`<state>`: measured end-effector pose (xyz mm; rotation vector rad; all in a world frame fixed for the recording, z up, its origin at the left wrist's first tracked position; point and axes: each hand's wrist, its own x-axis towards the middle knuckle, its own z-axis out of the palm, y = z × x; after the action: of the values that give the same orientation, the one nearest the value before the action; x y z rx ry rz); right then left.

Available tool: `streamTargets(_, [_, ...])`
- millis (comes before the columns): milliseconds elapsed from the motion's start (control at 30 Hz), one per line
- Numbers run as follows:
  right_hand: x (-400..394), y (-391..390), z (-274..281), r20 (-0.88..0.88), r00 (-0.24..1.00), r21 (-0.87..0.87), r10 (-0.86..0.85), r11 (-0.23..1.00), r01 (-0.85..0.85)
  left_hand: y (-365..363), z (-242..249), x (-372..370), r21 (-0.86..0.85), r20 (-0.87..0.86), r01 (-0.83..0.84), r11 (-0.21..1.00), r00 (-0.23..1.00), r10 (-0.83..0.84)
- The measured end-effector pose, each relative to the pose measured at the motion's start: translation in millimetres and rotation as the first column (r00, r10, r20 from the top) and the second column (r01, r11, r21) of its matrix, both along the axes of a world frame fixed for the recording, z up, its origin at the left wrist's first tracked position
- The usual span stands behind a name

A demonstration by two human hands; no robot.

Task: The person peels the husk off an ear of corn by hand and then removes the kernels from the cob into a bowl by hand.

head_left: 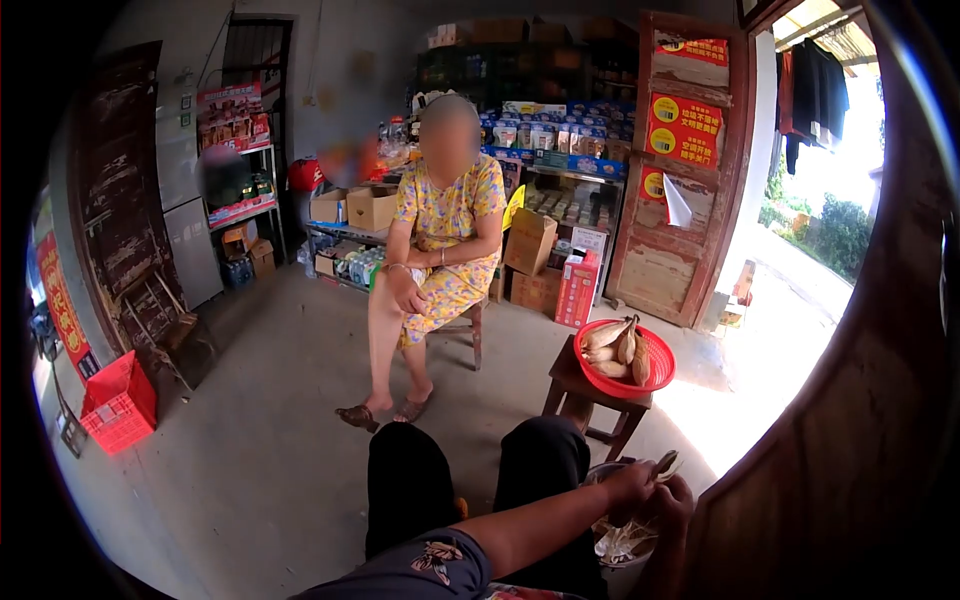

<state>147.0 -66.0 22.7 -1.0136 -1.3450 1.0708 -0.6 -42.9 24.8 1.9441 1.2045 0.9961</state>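
Note:
Both of my hands are close together at the lower right, over a round container (607, 470) holding pale husks (622, 543). My left hand (630, 488) is closed around a small husk-covered piece (664, 464), whose tip sticks up above the fingers. Right beside it, my right hand (675, 500) is pinched at the same piece, with thin pale strands showing between the hands. A red plastic basket (662, 370) with several dried husk-covered cobs (605, 338) stands on a small wooden stool (570, 375), just beyond my hands.
Another person (440, 250) in a yellow patterned outfit sits opposite, hands on one knee. A red crate (120, 403) and wooden chair (165, 325) stand left. Behind are cardboard boxes (530, 242) and stocked shelves. A wooden door panel (790, 490) borders my right side.

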Motion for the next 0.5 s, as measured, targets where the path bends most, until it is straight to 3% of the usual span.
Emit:
streamTargets(100, [0.5,2.7,-6.1,-0.120,0.993,-0.080,-0.011,0.997,0.002,3.8,-7.8,2.9,0.078,0.006,-0.010,0.997,1.000,0.009])
streamTargets(167, [21.9,27.4,-57.9,0.087,0.978,0.092,-0.188,0.979,0.180,0.5,-7.3,3.2,0.111,0.071,0.016,0.994,0.997,-0.024])
streamTargets(300, [54.6,56.6,-137.0,0.042,0.978,-0.022,-0.205,0.978,0.206,7.2,-11.3,2.4,0.146,0.100,-0.005,0.989,0.995,-0.010])
streamTargets(367, [62.9,54.6,-166.2,0.285,0.889,0.015,-0.358,0.929,0.370,9.6,-3.9,-1.2,0.194,0.260,-0.123,0.973,0.963,0.070])
streamTargets(400, [69.1,50.7,-180.4,0.482,0.802,-0.006,-0.353,0.914,0.406,11.3,-4.1,0.9,0.146,0.366,-0.166,0.975,0.925,0.103])
streamTargets(467, [71.7,35.5,-208.4,0.652,0.691,-0.098,-0.310,0.870,0.483,33.7,-24.7,2.3,0.005,0.504,-0.113,0.994,0.858,0.095])
streamTargets(500, [74.5,28.9,-220.7,0.653,0.711,-0.178,-0.261,0.860,0.479,34.6,-23.8,-0.7,-0.032,0.539,-0.095,0.995,0.837,0.097])
